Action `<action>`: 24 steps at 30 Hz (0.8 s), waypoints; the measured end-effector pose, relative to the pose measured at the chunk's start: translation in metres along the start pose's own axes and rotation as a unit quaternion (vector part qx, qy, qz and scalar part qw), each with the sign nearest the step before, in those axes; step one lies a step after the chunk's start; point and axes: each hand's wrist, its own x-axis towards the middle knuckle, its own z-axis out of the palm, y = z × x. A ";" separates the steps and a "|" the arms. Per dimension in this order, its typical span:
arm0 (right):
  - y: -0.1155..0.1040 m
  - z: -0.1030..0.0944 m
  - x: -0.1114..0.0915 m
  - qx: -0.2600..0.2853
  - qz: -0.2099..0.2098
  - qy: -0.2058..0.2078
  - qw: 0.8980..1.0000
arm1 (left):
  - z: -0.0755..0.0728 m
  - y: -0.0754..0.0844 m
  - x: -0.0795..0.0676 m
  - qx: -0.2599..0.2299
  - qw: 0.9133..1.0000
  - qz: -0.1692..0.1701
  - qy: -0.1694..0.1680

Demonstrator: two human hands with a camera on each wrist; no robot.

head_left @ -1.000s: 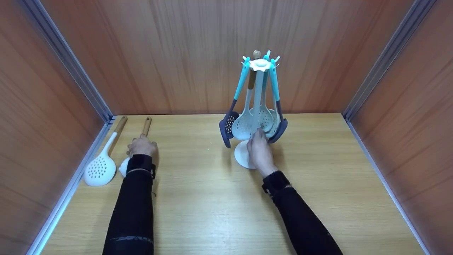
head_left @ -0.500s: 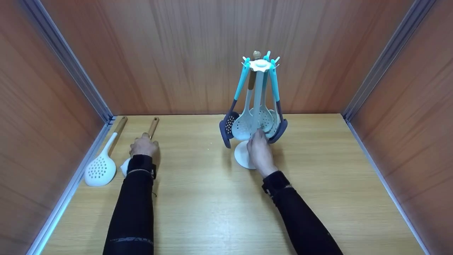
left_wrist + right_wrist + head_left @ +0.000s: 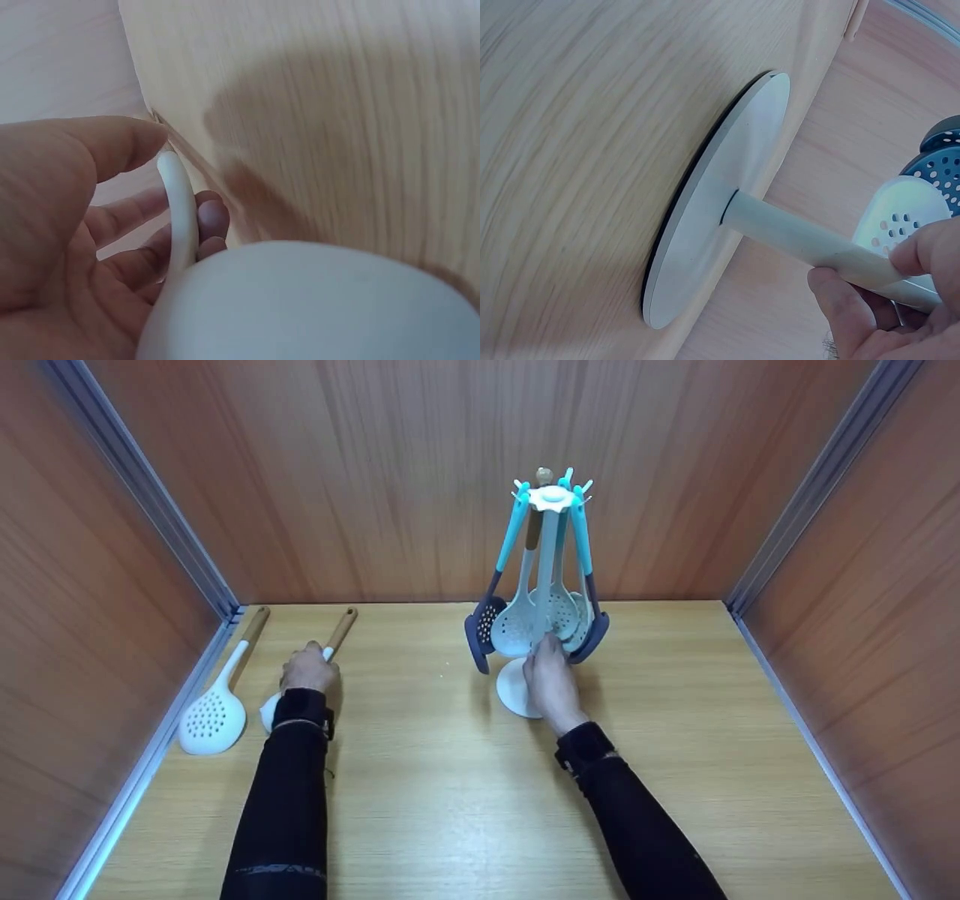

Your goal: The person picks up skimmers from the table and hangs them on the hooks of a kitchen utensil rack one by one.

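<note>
My left hand [image 3: 308, 670] pinches the white neck of a ladle [image 3: 180, 206], thumb on one side and fingertips on the other. Its wooden handle [image 3: 343, 630] points up and right toward the back wall, while its smooth rounded bowl [image 3: 315, 307] is mostly hidden under my wrist in the head view. With my right hand [image 3: 553, 679] I grip the lower part of the pale post [image 3: 802, 236] of a utensil stand, above its round white base [image 3: 516, 690]. Around the stand hang several utensils, among them a white skimmer [image 3: 513, 628] and dark-headed tools with turquoise handles [image 3: 514, 529].
A white slotted turner [image 3: 213, 720] with a wooden handle lies on the table at the left, beside the metal edge strip [image 3: 150, 769]. Wood-grain panels enclose the table [image 3: 435, 780] at the back [image 3: 375, 480] and both sides.
The ladle's handle end has swung to the right and more of its neck shows. My left hand has shifted slightly right with it. My right hand and the stand have stayed put.
</note>
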 end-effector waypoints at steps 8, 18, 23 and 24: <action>-0.001 -0.002 -0.001 -0.010 -0.010 0.005 1.000 | 0.005 0.001 0.004 -0.006 1.000 0.000 0.013; 0.000 -0.004 0.002 0.014 0.019 -0.037 0.999 | 0.007 0.011 0.008 -0.003 0.999 0.015 0.036; 0.000 -0.004 0.002 0.015 0.020 -0.040 0.999 | 0.005 0.015 0.007 -0.010 0.999 0.023 0.046; -0.001 -0.005 0.002 0.012 0.019 -0.040 0.999 | 0.005 0.016 0.007 -0.009 0.999 0.026 0.047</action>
